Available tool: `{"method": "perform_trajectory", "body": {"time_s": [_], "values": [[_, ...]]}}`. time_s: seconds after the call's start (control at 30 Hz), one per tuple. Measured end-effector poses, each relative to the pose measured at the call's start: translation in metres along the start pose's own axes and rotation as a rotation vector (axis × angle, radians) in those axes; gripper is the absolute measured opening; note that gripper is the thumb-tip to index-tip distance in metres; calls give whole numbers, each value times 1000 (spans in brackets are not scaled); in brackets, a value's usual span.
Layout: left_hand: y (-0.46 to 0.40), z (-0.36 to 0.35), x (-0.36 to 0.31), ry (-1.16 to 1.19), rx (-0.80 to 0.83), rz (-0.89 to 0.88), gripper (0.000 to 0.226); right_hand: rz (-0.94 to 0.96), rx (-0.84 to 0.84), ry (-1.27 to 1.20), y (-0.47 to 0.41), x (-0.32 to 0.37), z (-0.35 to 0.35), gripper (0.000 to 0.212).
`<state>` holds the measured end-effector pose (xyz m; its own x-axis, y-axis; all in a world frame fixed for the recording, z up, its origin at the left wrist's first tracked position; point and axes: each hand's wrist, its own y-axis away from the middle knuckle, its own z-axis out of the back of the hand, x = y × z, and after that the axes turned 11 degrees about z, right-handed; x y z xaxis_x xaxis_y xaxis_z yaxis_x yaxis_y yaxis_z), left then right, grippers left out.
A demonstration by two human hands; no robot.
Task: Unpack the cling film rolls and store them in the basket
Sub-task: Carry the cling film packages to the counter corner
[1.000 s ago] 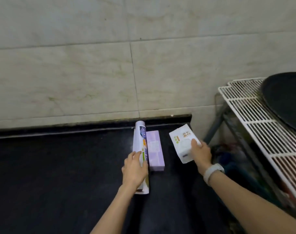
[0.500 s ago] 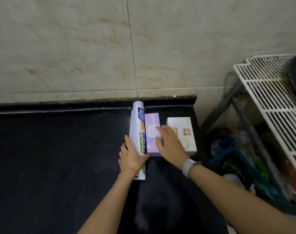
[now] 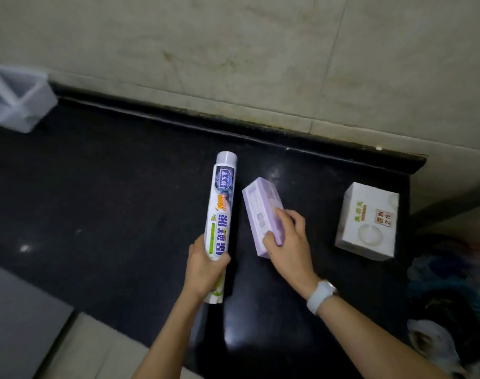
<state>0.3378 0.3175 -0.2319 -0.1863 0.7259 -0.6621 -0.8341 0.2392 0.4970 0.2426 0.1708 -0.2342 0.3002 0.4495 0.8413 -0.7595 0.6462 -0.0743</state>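
Nearby, white box (image 3: 367,221); left hand (image 3: 206,265) gripping roll (image 3: 221,212), right hand (image 3: 286,242) clasping purple box (image 3: 262,212)

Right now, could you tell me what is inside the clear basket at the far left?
The clear basket looks empty through its see-through walls, but it is cut off by the frame edge, so the rest is unseen.
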Motion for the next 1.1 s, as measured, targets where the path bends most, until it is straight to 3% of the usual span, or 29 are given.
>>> {"method": "perform_trajectory", "body": {"time_s": [0.2, 0.37, 0.7, 0.93, 1.1], "values": [[33, 88, 74, 314, -230, 197, 20, 45, 167, -229, 38, 62, -82, 42], [58, 175, 162, 380, -412, 283, 30, 132, 338, -284, 62, 135, -172, 41], [36, 397, 324, 439, -500, 328, 12, 228, 558, -291, 110, 283, -395, 33], [-50, 506, 357, 435, -545, 286, 19, 237, 583, -271, 67, 360, -506, 35], [-139, 568, 361, 409, -509, 286, 42, 203, 593, -273, 2, 398, -584, 35]]}}
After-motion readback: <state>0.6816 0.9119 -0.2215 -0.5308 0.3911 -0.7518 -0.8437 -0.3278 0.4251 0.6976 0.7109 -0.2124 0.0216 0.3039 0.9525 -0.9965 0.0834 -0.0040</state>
